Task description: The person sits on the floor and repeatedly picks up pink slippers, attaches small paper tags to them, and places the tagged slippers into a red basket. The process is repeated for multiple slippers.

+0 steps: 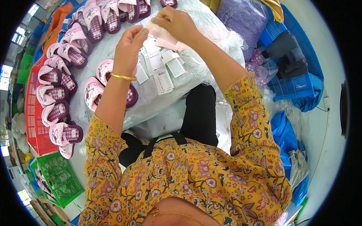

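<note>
At the far side of the covered table, my right hand pinches a thin pale pink slip. Close beside its left edge is my left hand, thumb and fingers drawn together; what they hold, if anything, is too small to make out. White paper tags lie in a loose pile below my hands, some printed, with pink slips among them. Partly behind my left forearm sits a pair of pink slippers with dark purple soles.
Several pink slippers with checked insoles line the table's left and far edges. A red crate and a green crate stand at left. Clear plastic wrap covers the right side, near a blue basket and a purple bundle.
</note>
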Available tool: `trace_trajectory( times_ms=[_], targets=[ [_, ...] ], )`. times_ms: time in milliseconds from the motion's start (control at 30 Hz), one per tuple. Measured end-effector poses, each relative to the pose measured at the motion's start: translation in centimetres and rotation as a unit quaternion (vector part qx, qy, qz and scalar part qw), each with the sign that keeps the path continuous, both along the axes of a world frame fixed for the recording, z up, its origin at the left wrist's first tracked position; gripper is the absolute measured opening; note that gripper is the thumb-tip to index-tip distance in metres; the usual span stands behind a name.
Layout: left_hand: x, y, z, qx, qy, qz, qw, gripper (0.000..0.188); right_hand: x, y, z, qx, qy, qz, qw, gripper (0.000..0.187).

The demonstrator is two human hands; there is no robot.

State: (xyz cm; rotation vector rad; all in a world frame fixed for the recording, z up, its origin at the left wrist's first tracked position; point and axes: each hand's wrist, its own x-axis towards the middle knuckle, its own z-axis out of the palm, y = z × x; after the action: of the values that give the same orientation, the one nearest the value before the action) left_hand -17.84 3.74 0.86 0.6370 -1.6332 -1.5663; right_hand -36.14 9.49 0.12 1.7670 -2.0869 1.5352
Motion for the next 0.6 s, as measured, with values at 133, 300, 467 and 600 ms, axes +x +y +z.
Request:
trace_trajectory(
  times_ms=[133,300,467,600],
  targets=[
    [-1.4,0.3,-1.3,0.101,0.027,-0.057,0.993,0.019,2.1,3.3,0.1,-0.011,-0.031,-0.027,0.999,0.034],
    [-1.7,1.2,-2.5,0.102,-0.023,-0.089,0.99,0.021,3.0,9.8,-2.0,-0.093,-0.154,-0.056,0.982,0.022],
    [-3.1,1.1,-3.6,0.111,-0.05,-0.11,0.987,0.022,4.4,19.6,-4.7,-0.021,-0.024,-0.134,0.991,0.017],
    [-5.6,2.2,-4.5,0.178,-0.025,-0.135,0.974,0.019,5.2,22.4,-6.6,0.002,0.13,-0.131,0.983,0.024]
  ],
)
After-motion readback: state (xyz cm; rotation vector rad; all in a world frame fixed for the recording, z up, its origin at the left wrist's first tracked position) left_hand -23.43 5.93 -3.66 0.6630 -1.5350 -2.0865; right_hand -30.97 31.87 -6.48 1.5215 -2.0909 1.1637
